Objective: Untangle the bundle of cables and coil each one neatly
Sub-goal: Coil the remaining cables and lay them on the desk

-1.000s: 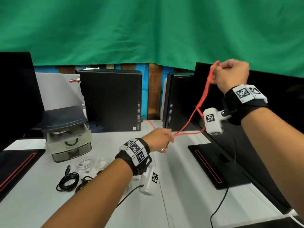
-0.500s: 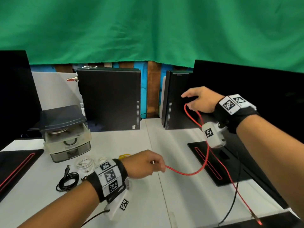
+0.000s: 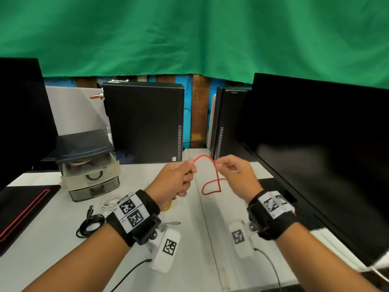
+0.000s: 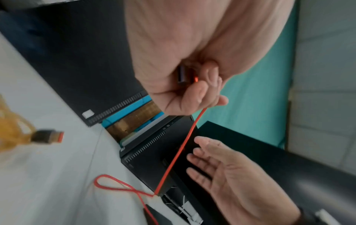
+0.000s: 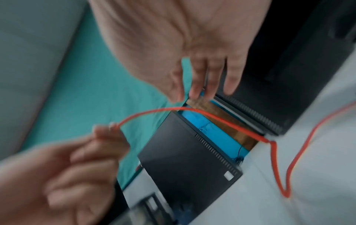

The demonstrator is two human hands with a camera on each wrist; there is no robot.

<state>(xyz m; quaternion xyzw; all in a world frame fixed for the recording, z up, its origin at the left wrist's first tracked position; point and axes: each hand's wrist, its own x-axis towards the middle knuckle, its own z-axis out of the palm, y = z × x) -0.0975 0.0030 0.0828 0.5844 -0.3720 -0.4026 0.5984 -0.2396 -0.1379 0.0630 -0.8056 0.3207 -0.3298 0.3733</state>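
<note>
A thin red cable arcs between my two hands above the white table, then drops into a loose loop on the tabletop. My left hand grips the cable in a curled fist. In the left wrist view its dark plug sits in the palm and the cable runs out past the fingers. My right hand is close beside the arc, and in the right wrist view its fingers are straight, with the cable passing just beyond the tips.
A coiled black cable, a white cable and a yellow cable lie at the left. A small drawer box stands behind them. Two black computer towers and a large monitor stand at the back and right.
My right hand came down from high at the right to beside my left hand and let its fingers straighten. My left hand rose, and the cable's slack dropped into a loop on the table.
</note>
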